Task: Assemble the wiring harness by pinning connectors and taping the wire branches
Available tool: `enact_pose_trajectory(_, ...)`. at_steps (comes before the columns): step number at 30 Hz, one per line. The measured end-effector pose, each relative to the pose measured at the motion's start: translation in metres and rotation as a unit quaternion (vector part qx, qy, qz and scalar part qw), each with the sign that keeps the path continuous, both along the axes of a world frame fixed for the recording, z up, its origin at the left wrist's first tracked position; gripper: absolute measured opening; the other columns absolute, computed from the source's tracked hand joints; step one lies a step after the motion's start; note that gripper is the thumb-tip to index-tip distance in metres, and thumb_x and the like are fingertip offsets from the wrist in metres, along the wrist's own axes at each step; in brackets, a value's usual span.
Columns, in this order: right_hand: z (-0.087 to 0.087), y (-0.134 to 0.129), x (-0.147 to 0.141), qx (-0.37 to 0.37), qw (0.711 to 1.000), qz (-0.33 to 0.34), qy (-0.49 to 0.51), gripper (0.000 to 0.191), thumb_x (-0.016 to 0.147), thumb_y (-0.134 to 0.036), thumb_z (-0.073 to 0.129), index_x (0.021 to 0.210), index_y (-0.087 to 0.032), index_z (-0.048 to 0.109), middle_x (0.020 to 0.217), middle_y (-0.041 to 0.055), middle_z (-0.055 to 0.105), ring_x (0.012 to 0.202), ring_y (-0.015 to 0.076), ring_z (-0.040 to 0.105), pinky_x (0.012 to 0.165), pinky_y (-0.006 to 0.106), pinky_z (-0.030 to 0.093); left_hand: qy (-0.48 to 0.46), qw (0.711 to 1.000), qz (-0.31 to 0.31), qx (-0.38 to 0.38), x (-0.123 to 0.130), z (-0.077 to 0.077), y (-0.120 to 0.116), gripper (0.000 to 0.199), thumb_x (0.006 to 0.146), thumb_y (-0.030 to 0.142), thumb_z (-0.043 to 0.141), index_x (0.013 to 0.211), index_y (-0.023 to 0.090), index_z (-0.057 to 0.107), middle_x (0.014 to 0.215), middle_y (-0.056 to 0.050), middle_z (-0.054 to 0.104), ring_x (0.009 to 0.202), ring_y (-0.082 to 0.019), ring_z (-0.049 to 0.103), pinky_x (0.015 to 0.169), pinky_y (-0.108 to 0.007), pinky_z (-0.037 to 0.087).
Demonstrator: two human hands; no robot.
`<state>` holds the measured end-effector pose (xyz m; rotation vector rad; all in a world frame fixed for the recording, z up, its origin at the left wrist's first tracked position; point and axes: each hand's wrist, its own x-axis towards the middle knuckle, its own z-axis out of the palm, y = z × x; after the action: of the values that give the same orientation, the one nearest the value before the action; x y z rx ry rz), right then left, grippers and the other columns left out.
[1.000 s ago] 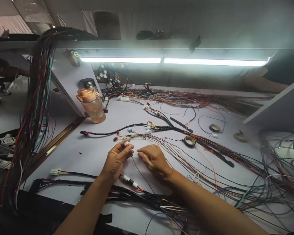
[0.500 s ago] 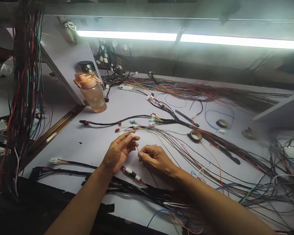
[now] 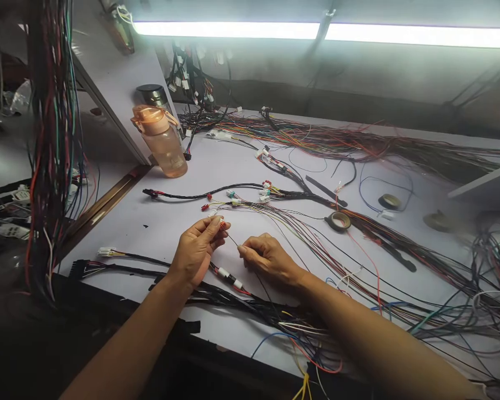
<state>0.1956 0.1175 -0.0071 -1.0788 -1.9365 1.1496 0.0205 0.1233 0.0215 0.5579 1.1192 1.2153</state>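
My left hand (image 3: 198,247) is closed around a small red and white connector (image 3: 222,224), held up between thumb and fingers. A thin dark wire (image 3: 232,239) runs from the connector to my right hand (image 3: 270,258), which pinches it between thumb and forefinger. Past my right hand the wire trails down towards the table. Behind the hands lies a wire harness (image 3: 250,206) with small red, white and teal connectors on its ends. Below my left hand, black-sleeved cables with white inline connectors (image 3: 230,277) cross the table.
An orange water bottle (image 3: 165,144) stands at the back left beside a dark-lidded one. Tape rolls (image 3: 340,221) lie right of centre. Bundled wires (image 3: 316,130) stretch along the back, and a thick bundle (image 3: 52,144) hangs at the left. Loose wires cover the right side.
The view has tilted down and shifted slightly. My hands are a little further apart, and the wire between them is now stretched straighter. The connector has turned in my left fingers.
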Motion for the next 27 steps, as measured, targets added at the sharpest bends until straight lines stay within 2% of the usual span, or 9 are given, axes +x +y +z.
enact_pose_trajectory(5,-0.002,0.001,0.001,0.015,1.0,0.006,-0.014,0.035,0.093,-0.03,0.049,0.062,-0.018,0.058,0.053,-0.0029,0.06,0.048,0.0082,0.051,0.059,0.021,0.041,-0.015,0.999,0.029,0.009,-0.009,-0.006,-0.008,0.033,0.065,0.033,0.083,0.087,0.014,0.068,0.085,-0.004,0.07,0.07,-0.009,0.06,0.068,-0.021,0.047)
enact_pose_trajectory(10,-0.003,-0.002,0.0,0.0,1.0,0.006,-0.028,0.037,0.095,-0.035,0.048,0.066,-0.017,0.062,0.057,-0.0008,0.063,0.055,0.0102,0.055,0.063,0.023,0.042,-0.012,0.999,0.021,0.04,-0.011,-0.011,-0.01,0.031,0.07,0.036,0.08,0.087,0.014,0.067,0.082,-0.004,0.07,0.068,-0.009,0.061,0.069,-0.023,0.047)
enact_pose_trajectory(13,0.005,-0.002,0.0,-0.058,0.998,0.009,-0.024,0.036,0.095,-0.039,0.047,0.073,-0.018,0.065,0.067,0.0004,0.067,0.062,0.0116,0.059,0.062,0.023,0.044,0.005,0.997,-0.008,0.078,-0.012,-0.013,-0.01,0.029,0.075,0.037,0.076,0.088,0.014,0.067,0.081,-0.004,0.07,0.074,-0.011,0.063,0.075,-0.025,0.049)
enact_pose_trajectory(15,0.015,0.002,0.003,-0.068,0.997,0.003,-0.029,0.029,0.094,-0.039,0.049,0.083,-0.019,0.067,0.078,0.0013,0.07,0.071,0.0132,0.062,0.065,0.024,0.046,0.005,0.995,-0.027,0.096,-0.012,-0.014,-0.01,0.028,0.077,0.038,0.074,0.09,0.014,0.067,0.08,-0.004,0.07,0.077,-0.012,0.063,0.078,-0.028,0.049)
enact_pose_trajectory(18,0.026,0.016,0.017,0.031,0.994,-0.068,-0.081,0.025,0.09,-0.039,0.052,0.095,-0.02,0.068,0.091,0.0038,0.071,0.083,0.0172,0.064,0.075,0.029,0.048,-0.013,0.994,-0.034,0.104,-0.013,-0.014,-0.011,0.028,0.078,0.038,0.073,0.091,0.014,0.067,0.081,-0.004,0.07,0.076,-0.013,0.064,0.079,-0.029,0.05)
enact_pose_trajectory(21,0.027,0.033,0.037,0.148,0.957,-0.155,-0.197,0.024,0.088,-0.036,0.053,0.096,-0.019,0.068,0.095,0.0072,0.071,0.086,0.0211,0.063,0.08,0.035,0.047,-0.032,0.994,-0.045,0.095,-0.014,-0.012,-0.011,0.029,0.077,0.038,0.074,0.092,0.015,0.066,0.082,-0.004,0.07,0.074,-0.013,0.065,0.077,-0.029,0.05)
enact_pose_trajectory(24,0.018,0.042,0.05,0.159,0.926,-0.192,-0.283,0.024,0.084,-0.035,0.055,0.099,-0.02,0.067,0.097,0.0082,0.07,0.077,0.0213,0.063,0.071,0.036,0.047,-0.05,0.994,-0.056,0.083,-0.016,-0.01,-0.011,0.028,0.076,0.037,0.075,0.091,0.015,0.066,0.083,-0.004,0.07,0.072,-0.013,0.066,0.075,-0.028,0.05)
enact_pose_trajectory(27,0.01,0.038,0.049,0.132,0.924,-0.192,-0.303,0.023,0.083,-0.035,0.059,0.1,-0.021,0.066,0.09,0.0048,0.071,0.062,0.0168,0.06,0.061,0.031,0.045,-0.067,0.993,-0.046,0.081,-0.017,-0.009,-0.011,0.026,0.077,0.035,0.075,0.091,0.015,0.066,0.084,-0.004,0.07,0.074,-0.012,0.066,0.076,-0.027,0.051)
